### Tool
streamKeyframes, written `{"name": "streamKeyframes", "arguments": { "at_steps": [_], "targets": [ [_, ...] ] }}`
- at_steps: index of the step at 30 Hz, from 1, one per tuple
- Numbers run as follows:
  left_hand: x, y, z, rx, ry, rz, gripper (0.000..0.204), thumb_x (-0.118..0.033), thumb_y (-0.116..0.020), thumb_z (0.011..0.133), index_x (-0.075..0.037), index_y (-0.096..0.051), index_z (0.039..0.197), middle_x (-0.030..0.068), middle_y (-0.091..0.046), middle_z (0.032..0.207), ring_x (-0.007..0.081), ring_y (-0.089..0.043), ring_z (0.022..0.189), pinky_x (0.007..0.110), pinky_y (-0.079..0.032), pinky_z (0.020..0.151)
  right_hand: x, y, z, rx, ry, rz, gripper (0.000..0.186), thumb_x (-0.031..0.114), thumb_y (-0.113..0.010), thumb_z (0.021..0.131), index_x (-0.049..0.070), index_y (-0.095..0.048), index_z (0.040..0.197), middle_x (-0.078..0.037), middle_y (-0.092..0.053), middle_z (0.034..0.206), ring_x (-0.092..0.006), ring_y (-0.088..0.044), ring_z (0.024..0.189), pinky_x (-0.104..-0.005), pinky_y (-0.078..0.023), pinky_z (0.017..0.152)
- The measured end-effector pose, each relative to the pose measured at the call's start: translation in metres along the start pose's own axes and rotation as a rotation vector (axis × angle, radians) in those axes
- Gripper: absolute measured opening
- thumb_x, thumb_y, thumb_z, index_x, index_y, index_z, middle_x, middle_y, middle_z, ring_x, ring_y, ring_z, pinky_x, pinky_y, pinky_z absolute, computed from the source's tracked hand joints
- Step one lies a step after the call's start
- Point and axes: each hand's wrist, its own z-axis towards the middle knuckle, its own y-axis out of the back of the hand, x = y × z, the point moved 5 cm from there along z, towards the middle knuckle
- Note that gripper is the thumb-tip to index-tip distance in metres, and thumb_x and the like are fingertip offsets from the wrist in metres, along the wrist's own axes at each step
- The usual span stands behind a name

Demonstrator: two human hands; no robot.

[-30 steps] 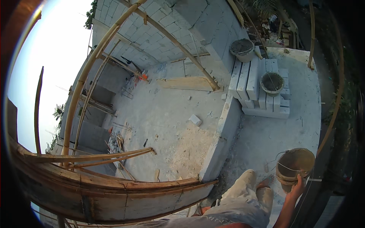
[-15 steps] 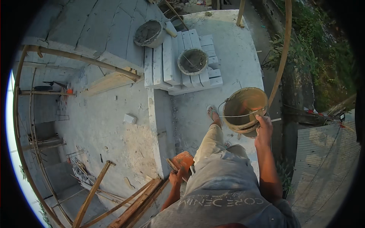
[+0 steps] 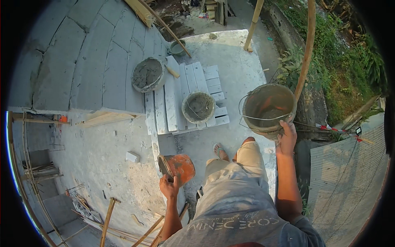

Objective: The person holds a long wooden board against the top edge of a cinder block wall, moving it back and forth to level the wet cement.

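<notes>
My right hand grips the lower rim side of a dirty, mortar-coated bucket, held out at my right with its wire handle hanging across it. My left hand is closed on the rim of a smaller orange bucket, tilted on its side at my left. In front of my feet, stacked white blocks carry a bucket of grey mortar and a second bucket with grey mix inside, a wire handle across it.
I stand on a narrow concrete ledge; a lower floor with bamboo and timber lies left, a block wall beyond. To the right are bamboo poles, a drop with plants, and a corrugated roof. Another bucket stands behind the blocks.
My view has swung right toward the blocks. The orange bucket in my left hand has come into view and risen forward. My right hand has carried its bucket up and forward.
</notes>
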Motion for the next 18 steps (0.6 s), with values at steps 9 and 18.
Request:
{"name": "streamKeyframes", "arguments": {
  "at_steps": [9,18],
  "targets": [
    [-0.182,0.06,0.116,-0.164,-0.155,-0.03,0.024,-0.017,-0.065,0.07,-0.003,-0.046,0.066,0.0128,-0.052,0.065,0.0316,-0.05,0.065,0.042,-0.042,0.073,0.017,-0.027,0.095,0.023,-0.028,-0.082,0.014,0.012,-0.07,0.08,0.01,-0.056,0.079,0.004,-0.056,0.077,-0.0052,-0.047,0.066,-0.0226,-0.034,0.059],
    [-0.388,0.055,0.211,-0.203,-0.387,-0.203,0.024,-0.015,-0.063,0.075,-0.003,-0.045,0.064,0.0105,-0.045,0.059,0.0302,-0.045,0.06,0.04,-0.038,0.07,0.044,-0.064,0.169,0.341,0.174,-0.585,0.016,0.009,-0.071,0.077,0.003,-0.056,0.074,-0.001,-0.046,0.082,-0.011,-0.045,0.074,-0.0266,-0.036,0.067]
  ]
}}
